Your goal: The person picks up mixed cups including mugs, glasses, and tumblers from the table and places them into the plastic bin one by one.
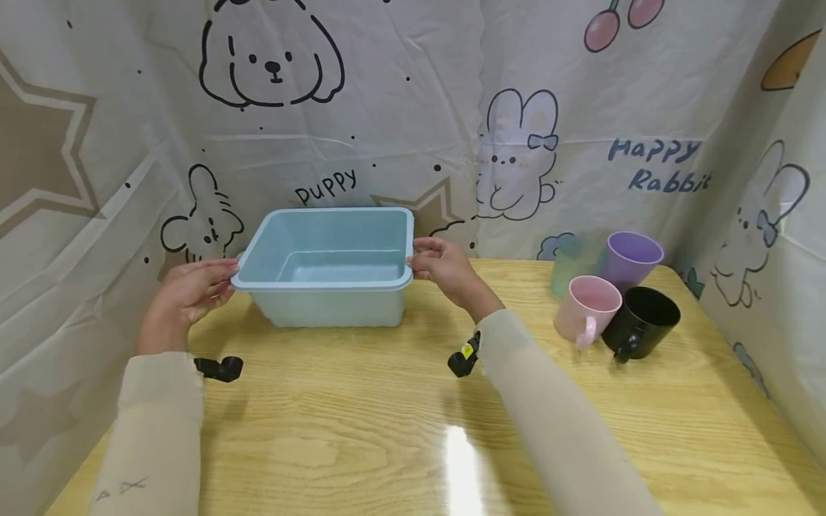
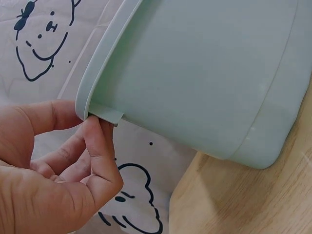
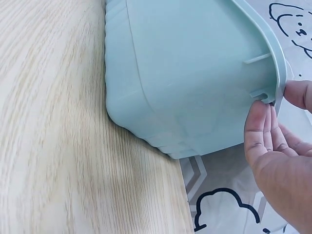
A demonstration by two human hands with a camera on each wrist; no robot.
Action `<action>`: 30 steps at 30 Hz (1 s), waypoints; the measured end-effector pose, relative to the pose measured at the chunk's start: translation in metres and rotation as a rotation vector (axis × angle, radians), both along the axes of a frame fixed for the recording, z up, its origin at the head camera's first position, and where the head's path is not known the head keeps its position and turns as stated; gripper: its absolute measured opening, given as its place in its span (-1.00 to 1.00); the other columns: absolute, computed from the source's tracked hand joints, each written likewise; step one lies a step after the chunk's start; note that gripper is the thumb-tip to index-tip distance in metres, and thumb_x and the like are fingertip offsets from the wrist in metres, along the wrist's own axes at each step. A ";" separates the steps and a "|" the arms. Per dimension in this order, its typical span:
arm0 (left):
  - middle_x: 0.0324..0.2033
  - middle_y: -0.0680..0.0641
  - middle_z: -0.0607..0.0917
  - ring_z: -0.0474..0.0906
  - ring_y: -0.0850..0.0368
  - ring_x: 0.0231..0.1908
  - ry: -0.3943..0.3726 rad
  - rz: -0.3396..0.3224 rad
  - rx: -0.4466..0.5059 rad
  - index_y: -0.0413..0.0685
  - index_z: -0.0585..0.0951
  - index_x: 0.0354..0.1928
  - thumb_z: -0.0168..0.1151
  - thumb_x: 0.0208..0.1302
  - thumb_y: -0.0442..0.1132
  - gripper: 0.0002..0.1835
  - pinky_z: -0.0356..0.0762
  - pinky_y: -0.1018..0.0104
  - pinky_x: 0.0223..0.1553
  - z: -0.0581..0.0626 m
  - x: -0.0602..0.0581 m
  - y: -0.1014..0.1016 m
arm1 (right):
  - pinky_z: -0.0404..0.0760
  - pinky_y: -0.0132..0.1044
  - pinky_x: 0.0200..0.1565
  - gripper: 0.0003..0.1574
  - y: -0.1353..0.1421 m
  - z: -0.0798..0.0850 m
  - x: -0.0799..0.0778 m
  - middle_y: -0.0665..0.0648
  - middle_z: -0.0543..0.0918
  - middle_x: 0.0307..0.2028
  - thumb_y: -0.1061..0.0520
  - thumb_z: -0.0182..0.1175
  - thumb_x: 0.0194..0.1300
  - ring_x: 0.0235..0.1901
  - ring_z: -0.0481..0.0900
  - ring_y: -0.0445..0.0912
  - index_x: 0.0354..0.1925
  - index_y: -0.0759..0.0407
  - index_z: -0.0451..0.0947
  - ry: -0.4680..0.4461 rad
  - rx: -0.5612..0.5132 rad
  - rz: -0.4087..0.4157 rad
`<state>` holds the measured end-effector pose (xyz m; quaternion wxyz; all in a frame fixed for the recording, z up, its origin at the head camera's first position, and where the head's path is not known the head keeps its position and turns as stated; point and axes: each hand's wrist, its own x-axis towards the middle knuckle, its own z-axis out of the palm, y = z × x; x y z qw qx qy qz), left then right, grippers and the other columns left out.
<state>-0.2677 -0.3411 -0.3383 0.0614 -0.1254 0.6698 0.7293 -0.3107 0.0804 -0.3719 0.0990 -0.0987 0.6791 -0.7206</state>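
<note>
A light blue plastic basin (image 1: 335,304) stands at the back left of the wooden table, its inside bare. My left hand (image 1: 190,290) pinches the left end of its rim, thumb and fingers on either side of the lip; the left wrist view shows this hand (image 2: 63,165) at the rim's corner. On the opposite end, my right hand (image 1: 452,272) grips the rim the same way. In the right wrist view its fingers (image 3: 256,126) lie under the lip, beside small ribs, with the thumb on the outer edge.
At the right stand a pink mug (image 1: 584,312), a black mug (image 1: 642,322), a purple cup (image 1: 632,258) and a translucent green cup (image 1: 564,269), close together. A printed cloth (image 1: 413,107) hangs behind the table (image 1: 335,430) and along both sides.
</note>
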 end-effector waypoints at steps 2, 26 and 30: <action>-0.34 0.09 0.71 0.61 0.23 -0.35 -0.001 -0.004 0.004 0.06 0.78 -0.35 0.38 0.33 -0.38 -0.84 0.65 0.42 -0.32 0.000 0.000 0.002 | 0.65 -0.09 0.15 -0.38 0.003 0.000 0.000 0.36 0.60 0.05 0.34 0.20 0.39 -0.10 0.67 0.01 0.37 0.38 0.34 -0.003 0.008 0.001; -0.28 0.05 0.72 0.65 0.21 -0.31 0.015 -0.045 0.004 -0.04 0.77 -0.24 0.38 0.35 -0.34 -0.95 0.67 0.40 -0.28 -0.001 0.002 0.018 | 0.65 -0.06 0.13 -0.38 0.026 0.000 0.007 0.35 0.64 -0.01 0.34 0.20 0.42 -0.18 0.69 -0.06 0.39 0.39 0.34 0.038 0.013 -0.007; -0.27 0.05 0.73 0.66 0.20 -0.30 0.020 -0.052 0.009 -0.04 0.76 -0.21 0.39 0.34 -0.33 -0.95 0.67 0.40 -0.27 -0.002 0.002 0.022 | 0.69 -0.16 0.06 -0.40 0.031 0.001 0.009 0.28 0.67 -0.09 0.35 0.22 0.41 -0.21 0.70 -0.07 0.37 0.39 0.38 0.027 -0.001 -0.020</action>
